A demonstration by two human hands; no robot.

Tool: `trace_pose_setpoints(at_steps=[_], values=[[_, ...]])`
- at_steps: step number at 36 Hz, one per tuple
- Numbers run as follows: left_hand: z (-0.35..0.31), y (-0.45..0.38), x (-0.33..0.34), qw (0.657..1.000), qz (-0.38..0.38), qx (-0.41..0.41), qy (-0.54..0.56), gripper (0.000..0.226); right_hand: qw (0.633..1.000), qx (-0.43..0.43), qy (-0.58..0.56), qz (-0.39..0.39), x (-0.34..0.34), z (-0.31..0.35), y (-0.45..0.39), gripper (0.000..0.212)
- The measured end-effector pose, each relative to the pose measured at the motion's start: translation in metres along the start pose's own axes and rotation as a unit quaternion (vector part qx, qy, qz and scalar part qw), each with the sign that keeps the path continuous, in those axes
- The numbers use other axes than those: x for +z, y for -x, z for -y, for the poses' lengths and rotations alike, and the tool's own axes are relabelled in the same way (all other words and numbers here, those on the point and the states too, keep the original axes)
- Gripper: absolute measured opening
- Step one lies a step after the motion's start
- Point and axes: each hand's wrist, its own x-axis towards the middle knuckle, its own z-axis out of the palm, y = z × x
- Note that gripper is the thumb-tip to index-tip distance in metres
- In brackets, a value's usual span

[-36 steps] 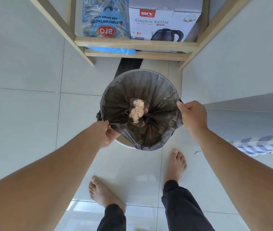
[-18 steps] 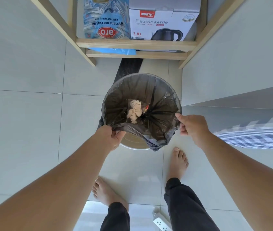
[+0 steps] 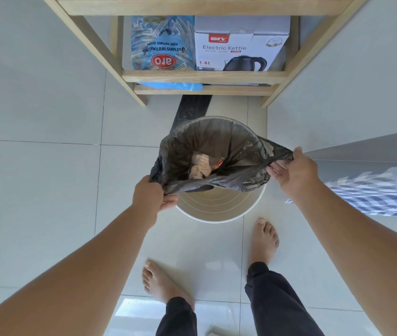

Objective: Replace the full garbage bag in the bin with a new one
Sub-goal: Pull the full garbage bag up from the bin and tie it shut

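Note:
A dark grey garbage bag [image 3: 204, 144] sits in a round white bin [image 3: 219, 209] on the tiled floor. Crumpled beige trash [image 3: 198, 166] lies inside it. The bag's near edge is pulled off the rim, so the bin's bare inner wall shows at the front; the far edge still hugs the rim. My left hand [image 3: 150, 196] pinches the bag's near-left edge. My right hand [image 3: 292, 169] grips the bag's right edge and stretches it outward past the bin. A flat dark bag [image 3: 194, 106] lies on the floor behind the bin.
A wooden shelf [image 3: 202, 77] stands just behind the bin, holding a blue sugar pack [image 3: 162, 43] and an electric kettle box [image 3: 238, 44]. A white wall or cabinet [image 3: 350, 93] rises at right, with checked cloth [image 3: 382, 195] beside my right arm. My bare feet [image 3: 264, 241] stand in front of the bin.
Both hands have drawn the bag's near edge farther off the rim, exposing more of the bin's inside. The right hand has pulled its edge outward to the right.

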Motion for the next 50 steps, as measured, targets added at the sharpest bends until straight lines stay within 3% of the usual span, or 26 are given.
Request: trace_pose_setpoints(at_steps=[4,8,12,14,16,20,22,24,26,30,32,34,36,39,44,47,50], values=[[-0.003,0.003,-0.007,0.954,-0.062,0.15,-0.253,0.035,0.997,0.017,-0.069,0.018,0.012,0.012,0.008,0.052],[-0.001,0.008,0.001,0.968,-0.014,0.171,-0.185,0.047,0.988,0.039,-0.144,0.038,0.018,0.018,0.022,0.052],[-0.005,0.011,0.002,0.982,0.02,0.161,-0.097,0.068,0.984,0.058,-0.145,0.086,0.016,0.006,0.034,0.039],[-0.01,0.009,0.002,0.985,0.049,0.151,-0.067,0.07,0.991,0.047,-0.083,0.098,0.014,0.002,0.037,0.03],[-0.013,0.012,0.002,0.984,0.082,0.146,-0.062,0.058,0.994,-0.017,0.059,0.095,0.011,-0.008,0.034,0.026],[-0.025,0.016,0.007,0.988,0.085,0.123,-0.049,0.014,0.932,-0.134,0.329,0.077,-0.001,-0.035,0.033,0.029],[-0.031,0.01,0.007,0.99,0.076,0.103,-0.066,0.031,0.882,-0.21,0.422,0.023,-0.005,-0.043,0.04,0.033],[-0.038,0.005,0.007,0.991,0.054,0.079,-0.094,0.054,0.853,-0.269,0.446,-0.036,-0.008,-0.048,0.043,0.039],[-0.042,0.0,0.006,0.99,0.012,0.078,-0.114,0.05,0.851,-0.272,0.44,-0.093,-0.01,-0.05,0.042,0.045],[-0.046,-0.001,0.006,0.99,-0.017,0.084,-0.109,0.021,0.835,-0.165,0.507,-0.134,-0.013,-0.055,0.035,0.072],[-0.049,-0.001,0.003,0.992,-0.011,0.089,-0.092,0.016,0.831,-0.133,0.529,-0.111,-0.015,-0.053,0.031,0.054],[-0.05,-0.002,-0.002,0.992,-0.006,0.091,-0.086,0.019,0.859,-0.118,0.492,-0.079,-0.017,-0.049,0.026,0.028],[-0.049,-0.004,-0.005,0.99,0.005,0.097,-0.099,0.024,0.887,-0.121,0.437,-0.084,-0.019,-0.046,0.02,0.027],[-0.05,-0.005,-0.006,0.987,0.018,0.102,-0.125,0.023,0.902,-0.158,0.389,-0.103,-0.02,-0.039,0.013,0.033],[-0.057,-0.015,-0.004,0.983,-0.012,0.125,-0.136,0.038,0.984,-0.068,0.152,-0.064,-0.01,-0.014,0.013,0.006],[-0.063,-0.014,-0.001,0.985,-0.041,0.142,-0.091,0.042,0.999,-0.029,0.03,-0.022,-0.007,-0.001,0.013,0.01],[-0.068,-0.01,-0.002,0.98,-0.071,0.155,-0.103,0.045,0.999,-0.022,-0.021,0.014,-0.005,0.009,0.014,0.008]])
